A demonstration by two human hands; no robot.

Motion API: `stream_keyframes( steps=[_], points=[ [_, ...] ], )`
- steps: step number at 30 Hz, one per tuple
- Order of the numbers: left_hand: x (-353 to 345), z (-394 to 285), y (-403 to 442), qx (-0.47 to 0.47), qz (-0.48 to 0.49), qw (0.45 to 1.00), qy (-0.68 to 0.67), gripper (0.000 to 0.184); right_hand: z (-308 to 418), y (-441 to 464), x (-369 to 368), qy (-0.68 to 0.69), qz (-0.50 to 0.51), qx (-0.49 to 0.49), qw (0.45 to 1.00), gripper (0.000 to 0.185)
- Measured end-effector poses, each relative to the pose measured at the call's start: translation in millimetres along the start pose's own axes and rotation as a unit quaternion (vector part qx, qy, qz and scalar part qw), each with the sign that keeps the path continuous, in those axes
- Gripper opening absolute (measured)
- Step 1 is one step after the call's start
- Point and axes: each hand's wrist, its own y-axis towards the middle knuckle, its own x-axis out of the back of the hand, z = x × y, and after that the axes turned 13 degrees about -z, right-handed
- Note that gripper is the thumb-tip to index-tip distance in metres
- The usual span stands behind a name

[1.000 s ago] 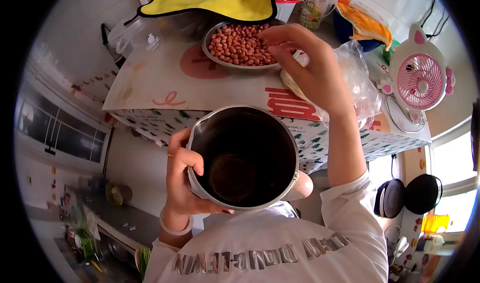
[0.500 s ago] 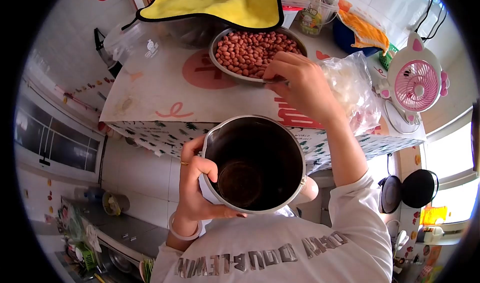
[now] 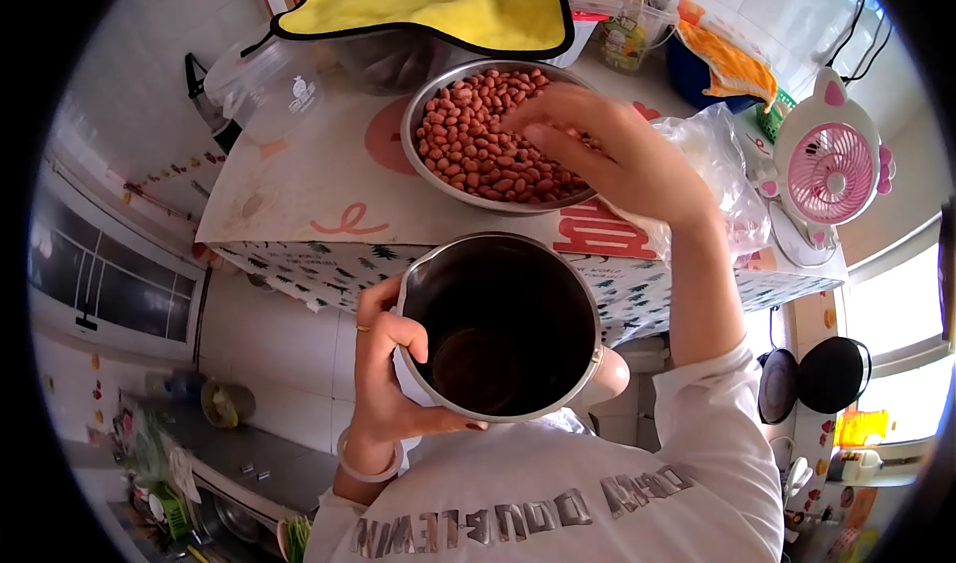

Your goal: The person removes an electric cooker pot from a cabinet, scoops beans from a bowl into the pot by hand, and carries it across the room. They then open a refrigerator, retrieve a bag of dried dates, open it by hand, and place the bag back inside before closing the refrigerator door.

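A round metal bowl full of reddish peanuts rests on the covered table. Over the bowl's right side is my right hand, its fingers blurred and partly over the peanuts; whether they pinch anything does not show. My left hand is wrapped round the left side of a deep metal pitcher, thumb below and fingers at the rim. The pitcher is held in front of my body, its mouth facing up, with a dark, stained inside and a pale handle on the right.
A yellow cloth lies behind the bowl over containers. Right of my right hand are a clear plastic bag and a pink-and-white fan. A blue bowl with an orange cloth stands at the back right. The table's front edge runs above the pitcher.
The bowl was drawn nearer the table's front edge, with my right hand first at its rim and now over the peanuts. The pitcher stays in my left hand, slightly shifted.
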Motion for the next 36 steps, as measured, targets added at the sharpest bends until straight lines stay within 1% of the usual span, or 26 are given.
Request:
stream_keyframes(
  steps=[1,2,5,6,12,15,18,21,24,27,30,33,36],
  points=[
    [0,0,1,0.000,0.001,1.000,0.002,0.072,-9,9,-5,-0.013,-0.018,0.029,0.999,0.022],
    [0,-1,2,0.001,0.002,1.000,0.005,0.071,-13,18,-9,-0.033,0.031,0.058,0.997,0.032],
    [-3,0,4,0.004,-0.005,1.000,-0.009,0.071,-30,24,-36,-0.040,0.066,0.086,0.993,0.038],
    [-4,1,6,0.005,-0.010,1.000,-0.017,0.071,-29,29,-39,-0.029,0.101,0.079,0.991,0.042],
    [-8,2,16,-0.010,-0.018,1.000,-0.020,0.071,-31,30,-48,-0.048,0.141,0.100,0.984,0.042],
    [-9,2,18,-0.002,-0.003,1.000,-0.009,0.071,-21,28,-45,-0.084,0.143,0.077,0.983,0.040],
    [-12,2,19,0.016,0.016,1.000,-0.010,0.070,-11,26,-47,-0.085,0.139,0.019,0.986,0.039],
    [-16,3,21,0.018,0.017,1.000,-0.020,0.069,-10,29,-46,-0.069,0.157,0.018,0.985,0.039],
    [-18,4,23,0.022,0.021,0.999,-0.022,0.069,-5,31,-45,-0.094,0.178,-0.017,0.979,0.036],
    [-20,6,23,0.031,0.021,0.999,-0.032,0.069,-7,33,-44,-0.085,0.165,-0.012,0.983,0.033],
    [-20,7,22,0.032,0.025,0.998,-0.040,0.070,-11,33,-47,-0.084,0.132,-0.005,0.988,0.029],
    [-21,9,23,0.019,0.025,0.999,-0.042,0.070,-16,36,-47,-0.144,0.131,-0.039,0.980,0.028],
    [-21,13,22,0.013,0.024,0.999,-0.044,0.071,-30,40,-47,-0.144,0.084,-0.027,0.986,0.028]
  ],
)
